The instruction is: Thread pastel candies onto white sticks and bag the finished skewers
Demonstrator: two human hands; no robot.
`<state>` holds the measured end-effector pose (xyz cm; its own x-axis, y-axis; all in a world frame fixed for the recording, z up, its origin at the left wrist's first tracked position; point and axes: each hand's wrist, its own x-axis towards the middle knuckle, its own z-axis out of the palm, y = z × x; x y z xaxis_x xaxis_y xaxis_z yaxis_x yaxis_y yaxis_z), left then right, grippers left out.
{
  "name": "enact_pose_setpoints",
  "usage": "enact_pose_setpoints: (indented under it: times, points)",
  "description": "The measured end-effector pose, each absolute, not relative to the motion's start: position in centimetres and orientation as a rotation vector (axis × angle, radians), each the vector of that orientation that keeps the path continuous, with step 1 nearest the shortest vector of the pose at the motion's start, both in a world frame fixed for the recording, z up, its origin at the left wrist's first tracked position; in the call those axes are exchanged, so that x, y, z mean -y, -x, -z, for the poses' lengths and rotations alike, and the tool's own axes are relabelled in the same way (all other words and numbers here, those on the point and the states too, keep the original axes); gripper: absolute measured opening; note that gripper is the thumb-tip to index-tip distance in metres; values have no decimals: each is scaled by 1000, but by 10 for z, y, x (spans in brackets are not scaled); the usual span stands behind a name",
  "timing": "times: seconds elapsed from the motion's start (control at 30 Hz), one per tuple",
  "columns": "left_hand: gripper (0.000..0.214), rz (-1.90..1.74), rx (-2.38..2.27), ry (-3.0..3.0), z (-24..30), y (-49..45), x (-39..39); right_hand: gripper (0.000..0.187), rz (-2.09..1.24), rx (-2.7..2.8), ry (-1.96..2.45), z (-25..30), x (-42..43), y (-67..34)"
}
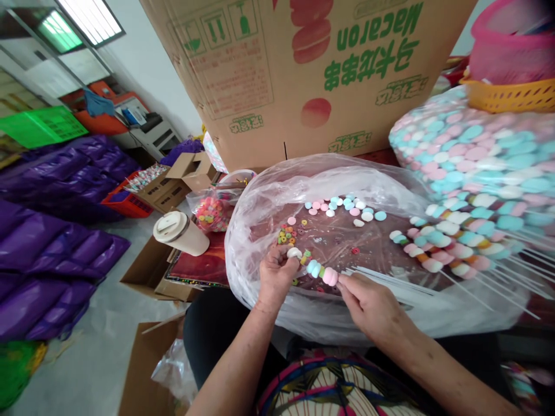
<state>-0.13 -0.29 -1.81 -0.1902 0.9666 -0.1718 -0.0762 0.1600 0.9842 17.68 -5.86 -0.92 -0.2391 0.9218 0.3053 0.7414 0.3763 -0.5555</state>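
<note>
My right hand [370,303] is closed around the lower end of a marshmallow skewer [329,276], which points up to the left. Pink and blue marshmallows are threaded on it, with small coloured rings between them. At its far end, my left hand [276,277] pinches a white marshmallow [294,253]; whether the stick has pierced it cannot be made out. Close to my left fingers lies a small pile of coloured rings [287,234]. Loose marshmallows [342,203] are spread farther back on the plastic sheet [255,214]. Bare white sticks [390,281] lie beside my right hand.
Finished skewers [455,237] are stacked at the right, before a big bag of marshmallows [485,144]. A large cardboard box [277,75] stands behind. To the left are a white cup [180,232], a bag of coloured rings [211,212] and purple packages [39,260].
</note>
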Motion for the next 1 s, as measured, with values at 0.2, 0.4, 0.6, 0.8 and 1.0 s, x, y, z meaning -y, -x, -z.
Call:
enact_pose_setpoints:
  times: [0.2,0.4,0.6,0.8,1.0]
  points:
    - [25,-1209,-1558,-1307,24,4,7,24,-308,2230,1716,0,60,-173]
    - [25,-1200,-1664,-1449,26,3,11,26,-437,2288,1839,-12,55,-161]
    - [27,-1225,-1575,-1419,17,1,18,26,-541,2231,1768,-1,50,-150]
    - [20,-1272,-1414,-885,6,-4,-5,26,-551,2105,1693,2,45,-152]
    - [26,-1276,-1063,-431,0,-32,-16,25,-539,2074,1668,5,46,-148]
